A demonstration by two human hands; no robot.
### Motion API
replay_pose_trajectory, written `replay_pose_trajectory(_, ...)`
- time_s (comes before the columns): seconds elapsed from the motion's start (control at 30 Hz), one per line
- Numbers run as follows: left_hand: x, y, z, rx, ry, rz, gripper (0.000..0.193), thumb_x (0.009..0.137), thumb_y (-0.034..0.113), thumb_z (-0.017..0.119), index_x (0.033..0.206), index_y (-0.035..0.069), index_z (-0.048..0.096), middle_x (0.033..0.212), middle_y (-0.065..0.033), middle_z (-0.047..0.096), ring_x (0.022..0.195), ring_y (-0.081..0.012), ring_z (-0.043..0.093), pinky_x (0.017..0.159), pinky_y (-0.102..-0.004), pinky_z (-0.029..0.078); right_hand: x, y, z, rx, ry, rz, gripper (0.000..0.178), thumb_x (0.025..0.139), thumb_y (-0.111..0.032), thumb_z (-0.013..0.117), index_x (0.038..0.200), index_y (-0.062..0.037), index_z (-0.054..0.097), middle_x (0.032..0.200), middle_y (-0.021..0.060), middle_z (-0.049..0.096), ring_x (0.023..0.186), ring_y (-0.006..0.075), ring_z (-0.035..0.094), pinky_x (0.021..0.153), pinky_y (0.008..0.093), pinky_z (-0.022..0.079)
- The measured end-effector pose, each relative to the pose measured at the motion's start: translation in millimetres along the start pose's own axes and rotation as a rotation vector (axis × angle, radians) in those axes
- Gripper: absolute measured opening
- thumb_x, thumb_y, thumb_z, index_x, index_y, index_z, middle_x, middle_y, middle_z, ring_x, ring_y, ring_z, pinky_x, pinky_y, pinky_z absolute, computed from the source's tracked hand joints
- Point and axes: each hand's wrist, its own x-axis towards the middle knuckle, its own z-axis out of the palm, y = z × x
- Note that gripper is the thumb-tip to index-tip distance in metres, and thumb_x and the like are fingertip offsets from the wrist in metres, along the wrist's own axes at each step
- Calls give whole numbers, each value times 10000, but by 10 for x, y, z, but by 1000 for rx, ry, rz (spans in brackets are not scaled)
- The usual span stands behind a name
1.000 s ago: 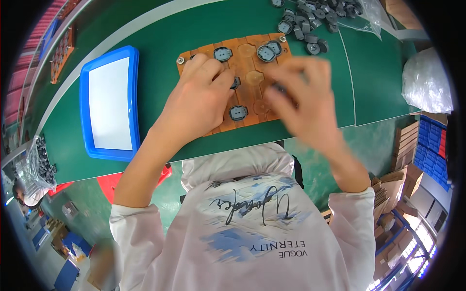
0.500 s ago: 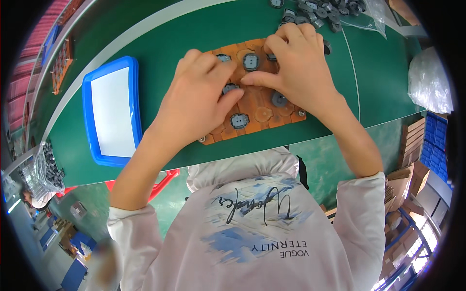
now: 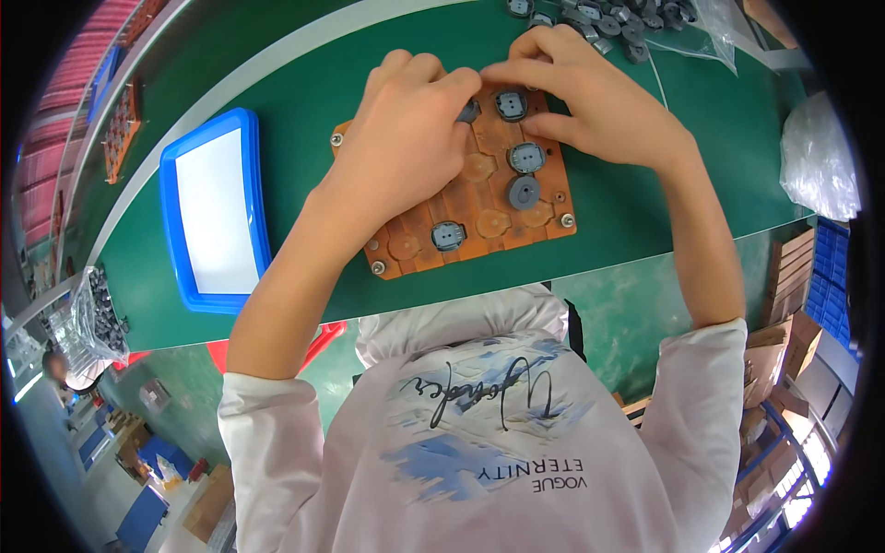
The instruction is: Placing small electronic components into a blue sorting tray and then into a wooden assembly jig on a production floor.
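An orange-brown fixture board with shaped recesses and metal corner pegs lies on the green table. My left hand is over its upper left part, fingers curled, with a round dark grey part showing between finger and thumb. Over the upper right edge is my right hand, thumb and index finger apart around a grey part with a light square face. Similar parts sit below and at the lower left. A grey disc-like part lies near the right side. My left hand hides several recesses.
To the left stands a blue-rimmed tray with a white inside. Loose grey parts are heaped at the far right beside a clear plastic bag. Another clear bag lies at the table's right edge.
Both hands have moved farther up the board, the right one also to the right. Parts on the board's right side now show. The part formerly under my left thumb no longer shows there.
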Motion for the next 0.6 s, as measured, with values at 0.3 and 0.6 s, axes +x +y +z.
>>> replay_pose_trajectory(0.3, 45, 38, -18, -145, -150, -160, 248, 812, 64, 710, 1055, 21, 686, 1008, -173, 612, 1049, -364, 557, 948, -449, 484, 168, 150, -36, 8, -194, -129, 291, 785, -117, 775, 1031, -39, 642, 969, 72, 530, 985, 280, 525, 868, 410, 462)
replay_pose_trajectory(0.6, 30, -61, -101, -218, -202, -280, 249, 795, 99, 757, 1020, 18, 690, 949, -135, 623, 1004, -337, 575, 888, -436, 498, 241, 179, -49, -69, -246, -159, 277, 799, -187, 782, 976, -25, 643, 936, 78, 536, 990, 277, 533, 864, 407, 471)
